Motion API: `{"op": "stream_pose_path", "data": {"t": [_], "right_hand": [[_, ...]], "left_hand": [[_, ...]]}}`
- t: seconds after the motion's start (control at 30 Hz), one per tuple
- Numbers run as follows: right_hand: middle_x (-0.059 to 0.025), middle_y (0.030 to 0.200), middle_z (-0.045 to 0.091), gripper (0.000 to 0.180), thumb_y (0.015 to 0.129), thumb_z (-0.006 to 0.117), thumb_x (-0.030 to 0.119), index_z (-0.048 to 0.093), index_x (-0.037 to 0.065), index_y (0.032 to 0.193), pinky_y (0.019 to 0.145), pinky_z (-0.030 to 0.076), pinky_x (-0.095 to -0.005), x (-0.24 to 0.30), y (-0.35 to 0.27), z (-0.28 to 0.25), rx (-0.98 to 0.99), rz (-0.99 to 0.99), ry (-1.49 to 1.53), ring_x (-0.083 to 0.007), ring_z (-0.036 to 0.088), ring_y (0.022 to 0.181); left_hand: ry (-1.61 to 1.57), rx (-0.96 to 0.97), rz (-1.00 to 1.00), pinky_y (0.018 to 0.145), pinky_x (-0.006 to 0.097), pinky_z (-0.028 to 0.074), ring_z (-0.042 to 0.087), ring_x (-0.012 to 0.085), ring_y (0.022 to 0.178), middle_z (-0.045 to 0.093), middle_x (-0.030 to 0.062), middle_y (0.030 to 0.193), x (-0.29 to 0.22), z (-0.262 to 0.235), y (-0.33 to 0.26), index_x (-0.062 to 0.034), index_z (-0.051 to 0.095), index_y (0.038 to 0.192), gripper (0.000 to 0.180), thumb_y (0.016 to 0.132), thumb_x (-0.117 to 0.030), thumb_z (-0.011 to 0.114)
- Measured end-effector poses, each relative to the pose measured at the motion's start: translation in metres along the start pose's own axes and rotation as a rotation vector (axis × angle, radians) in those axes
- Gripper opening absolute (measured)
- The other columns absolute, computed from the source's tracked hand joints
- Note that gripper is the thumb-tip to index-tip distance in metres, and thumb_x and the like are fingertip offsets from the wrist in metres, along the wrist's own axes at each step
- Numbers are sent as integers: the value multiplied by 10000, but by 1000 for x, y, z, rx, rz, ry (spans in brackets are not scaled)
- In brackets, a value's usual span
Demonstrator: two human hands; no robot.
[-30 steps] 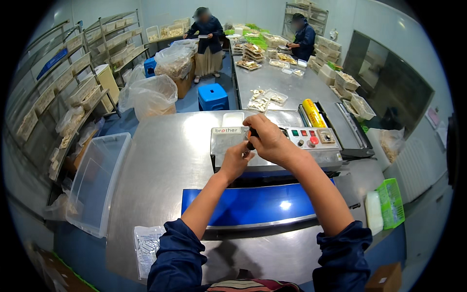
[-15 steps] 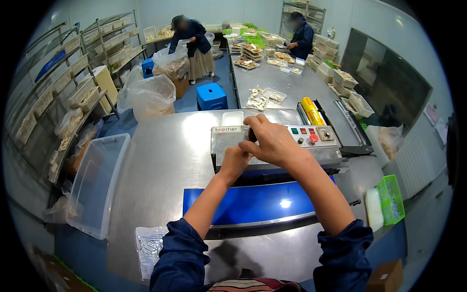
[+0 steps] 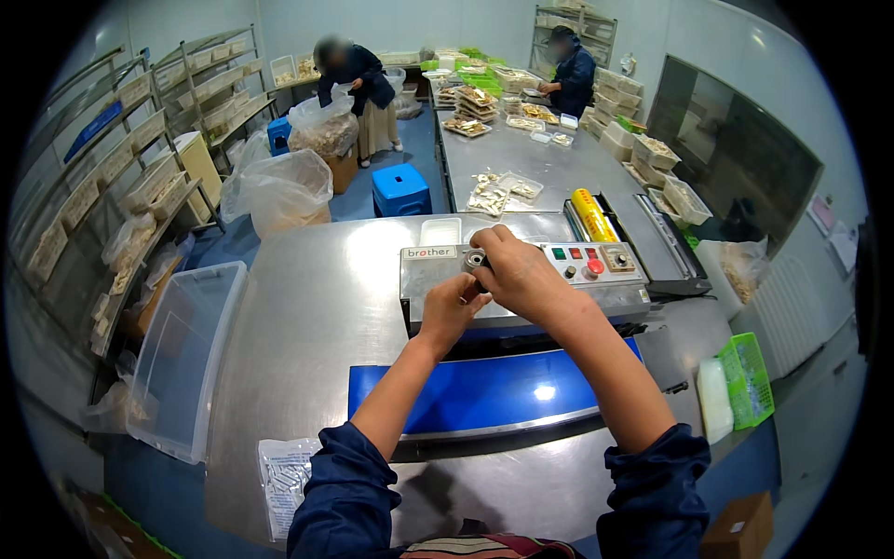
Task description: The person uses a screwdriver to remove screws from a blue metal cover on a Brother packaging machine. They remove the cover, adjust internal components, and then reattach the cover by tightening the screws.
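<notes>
The fingers of the right hand (image 3: 523, 279) are bent and narrow, closed round a small round thing (image 3: 477, 260), dark with a metallic ring on its end. The fingers of the left hand (image 3: 449, 307) are curled close below it, the thumb near the right fingertips; whether they also grip it cannot be told, because the right hand covers a part. The small round thing is over the left part of the grey metal machine (image 3: 424, 279), and it is not clear if it touches the machine.

On the right part of the machine sits a control panel (image 3: 596, 265) with coloured buttons and a dial. Just before the machine lies a long blue plate (image 3: 503, 396). Behind the machine, on its left, is a white tray (image 3: 440, 231); behind it on the right, a yellow roll (image 3: 592, 216). All this is on a steel table (image 3: 289, 317). To the left of the machine, well apart, stands a clear plastic bin (image 3: 191, 363); to its right and nearer to the person, a green basket (image 3: 747, 382). Far behind the machine, one co-worker (image 3: 358, 84) bends over a bag (image 3: 322, 126) on the left, and another co-worker (image 3: 573, 76) is at the right.
</notes>
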State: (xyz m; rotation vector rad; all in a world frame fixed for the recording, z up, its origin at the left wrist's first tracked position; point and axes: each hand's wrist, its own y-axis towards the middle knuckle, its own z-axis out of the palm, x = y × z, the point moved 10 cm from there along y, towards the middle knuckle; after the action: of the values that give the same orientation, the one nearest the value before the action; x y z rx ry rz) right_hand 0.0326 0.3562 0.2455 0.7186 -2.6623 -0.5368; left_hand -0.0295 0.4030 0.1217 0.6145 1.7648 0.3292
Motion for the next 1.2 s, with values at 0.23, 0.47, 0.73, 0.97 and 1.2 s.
{"op": "stream_pose_path", "data": {"t": [0.23,0.47,0.73,0.97,1.2], "right_hand": [[-212,1022,531,375,764,643,88,475,-1,1088,746,487,-396,13,-3,-6,-6,-4,155,-378,582,852],[-199,988,568,429,756,667,159,475,17,1111,715,498,-396,7,-2,3,-6,-33,111,-355,604,841],[-168,936,568,368,736,651,110,514,18,1066,698,494,-392,8,0,-3,-16,34,-119,-323,606,813],[-175,1002,528,356,700,610,-53,500,-4,1035,744,489,-394,7,-4,-10,-154,-115,91,-357,578,872],[-185,991,530,309,702,572,-62,522,4,999,759,464,-411,8,-8,1,-17,-69,179,-378,554,891]], "left_hand": [[106,25,40,604,283,464,593,157,622,632,110,729,-15,-8,-2,-13,607,863,106,765,-14,645],[74,80,-43,601,296,475,606,192,634,633,107,726,-12,-8,-3,-18,606,871,110,766,-5,637],[72,26,91,597,306,462,597,220,632,609,139,718,-26,-1,-3,-13,597,884,128,765,-1,642],[77,44,1,597,320,467,586,239,625,617,122,718,-7,-6,-2,-18,600,882,164,740,-39,680],[529,-28,-276,635,398,483,620,308,729,635,135,810,35,-10,-32,-23,632,830,276,693,-236,740]]}}
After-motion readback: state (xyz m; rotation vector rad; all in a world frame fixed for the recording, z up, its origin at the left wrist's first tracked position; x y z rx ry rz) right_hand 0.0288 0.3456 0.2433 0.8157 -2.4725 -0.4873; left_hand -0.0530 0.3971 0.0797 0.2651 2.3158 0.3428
